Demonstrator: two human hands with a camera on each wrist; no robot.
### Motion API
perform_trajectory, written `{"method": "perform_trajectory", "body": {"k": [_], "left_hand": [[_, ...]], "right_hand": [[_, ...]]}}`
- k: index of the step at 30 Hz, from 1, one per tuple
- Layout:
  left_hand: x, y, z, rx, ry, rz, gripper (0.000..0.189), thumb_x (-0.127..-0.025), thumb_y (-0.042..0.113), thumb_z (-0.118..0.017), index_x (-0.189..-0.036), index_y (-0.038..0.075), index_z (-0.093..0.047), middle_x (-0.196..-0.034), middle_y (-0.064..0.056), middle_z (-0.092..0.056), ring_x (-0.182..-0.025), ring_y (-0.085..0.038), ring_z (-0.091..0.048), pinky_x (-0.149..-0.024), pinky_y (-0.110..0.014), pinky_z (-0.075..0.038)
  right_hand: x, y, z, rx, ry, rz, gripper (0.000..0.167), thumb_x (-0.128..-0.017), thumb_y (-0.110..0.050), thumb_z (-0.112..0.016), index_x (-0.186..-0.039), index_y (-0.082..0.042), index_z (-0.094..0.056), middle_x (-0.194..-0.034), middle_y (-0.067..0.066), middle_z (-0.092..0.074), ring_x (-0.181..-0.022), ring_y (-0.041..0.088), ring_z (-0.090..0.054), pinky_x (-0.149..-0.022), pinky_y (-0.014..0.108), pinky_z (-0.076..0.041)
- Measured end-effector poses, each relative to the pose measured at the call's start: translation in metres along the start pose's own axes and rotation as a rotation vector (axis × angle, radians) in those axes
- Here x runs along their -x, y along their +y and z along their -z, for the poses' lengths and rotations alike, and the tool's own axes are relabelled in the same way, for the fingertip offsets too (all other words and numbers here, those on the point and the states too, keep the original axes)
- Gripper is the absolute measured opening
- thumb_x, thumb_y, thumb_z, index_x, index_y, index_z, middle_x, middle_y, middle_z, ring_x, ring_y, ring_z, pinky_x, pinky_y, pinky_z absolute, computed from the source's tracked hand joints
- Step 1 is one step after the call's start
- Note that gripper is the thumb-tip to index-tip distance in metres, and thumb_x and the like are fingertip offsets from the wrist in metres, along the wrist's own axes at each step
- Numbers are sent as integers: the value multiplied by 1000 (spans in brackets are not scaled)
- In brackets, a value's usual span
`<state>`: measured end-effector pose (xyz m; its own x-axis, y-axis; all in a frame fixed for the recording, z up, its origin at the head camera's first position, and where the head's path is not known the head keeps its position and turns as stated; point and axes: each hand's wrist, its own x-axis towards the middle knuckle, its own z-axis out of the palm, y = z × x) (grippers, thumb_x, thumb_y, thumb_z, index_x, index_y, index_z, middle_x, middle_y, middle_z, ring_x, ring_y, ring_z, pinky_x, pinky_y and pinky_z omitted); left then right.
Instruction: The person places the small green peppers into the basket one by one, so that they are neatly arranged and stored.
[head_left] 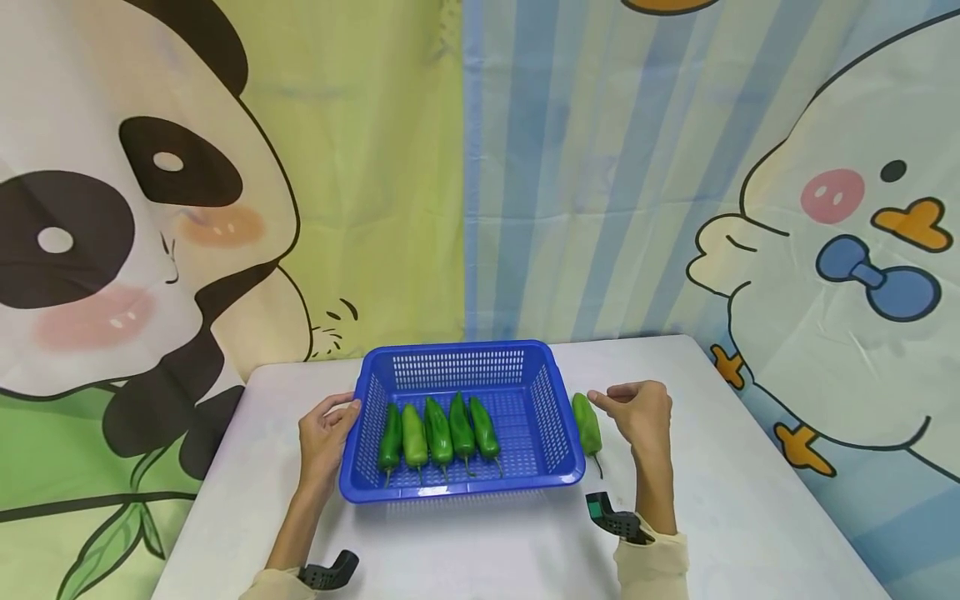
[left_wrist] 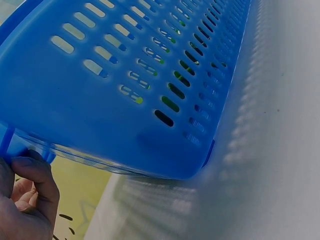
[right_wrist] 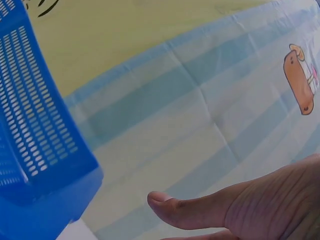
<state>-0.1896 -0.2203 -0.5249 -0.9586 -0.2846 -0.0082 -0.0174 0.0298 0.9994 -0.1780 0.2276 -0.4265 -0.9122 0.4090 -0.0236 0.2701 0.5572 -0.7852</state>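
Observation:
A blue plastic basket (head_left: 459,492) with slotted walls stands in the middle of the white table. Several green chili peppers (head_left: 439,429) lie side by side in its left and middle part, stems toward the front. My left hand (head_left: 324,435) pinches the basket's left rim between thumb and fingers, as the left wrist view also shows. Just outside the right wall is a single green chili pepper (head_left: 587,425), its stem pointing forward. Right at its far end are the fingertips of my right hand (head_left: 637,412); in the right wrist view the thumb (right_wrist: 187,212) is straight and no pepper shows.
The white table (head_left: 750,500) ends at a printed curtain (head_left: 570,167) close behind the basket. Dark wrist-worn devices sit on both forearms, the right device (head_left: 618,521) near the loose pepper's stem.

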Motion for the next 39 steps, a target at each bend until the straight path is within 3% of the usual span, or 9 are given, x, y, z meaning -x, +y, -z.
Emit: {"method": "perform_trajectory", "body": {"k": [8,22,29,39], "left_hand": [[1,0,1,0,-6,2,40,-108,27,-71,-136,-2,-69,-92,4,-82,-76,-7,-77,-69,-22,-66],[1,-1,3,5,2,-1,40,-108,25,-71,-136,-4,-68,-88,8,-81,-75,-7,-77,-68,-23,-66],[0,-1,2,23,-6,2,40,-108,26,-71,-136,-3,-68,-90,6,-81,-75,-8,-78,-68,-24,-66],[0,-2,1,28,-11,2,40,-108,27,-71,-136,-3,-68,-91,5,-82,-76,-9,-79,-69,-25,-67]], "right_hand": [[-2,21,-13,28,18,-16,41,-91,-22,-90,-110,12,-78,-117,35,-76,-115,53,-70,-100,64,-59],[-2,57,-42,31,15,14,44,-87,-16,-93,-112,15,-75,-109,36,-77,-101,51,-75,-85,56,-66],[-4,66,-47,23,36,-36,46,-91,-17,-90,-116,18,-73,-119,41,-72,-108,56,-72,-87,57,-66],[-8,75,-54,5,18,-54,46,-92,-17,-89,-115,20,-73,-119,43,-71,-104,53,-73,-88,59,-64]]}}
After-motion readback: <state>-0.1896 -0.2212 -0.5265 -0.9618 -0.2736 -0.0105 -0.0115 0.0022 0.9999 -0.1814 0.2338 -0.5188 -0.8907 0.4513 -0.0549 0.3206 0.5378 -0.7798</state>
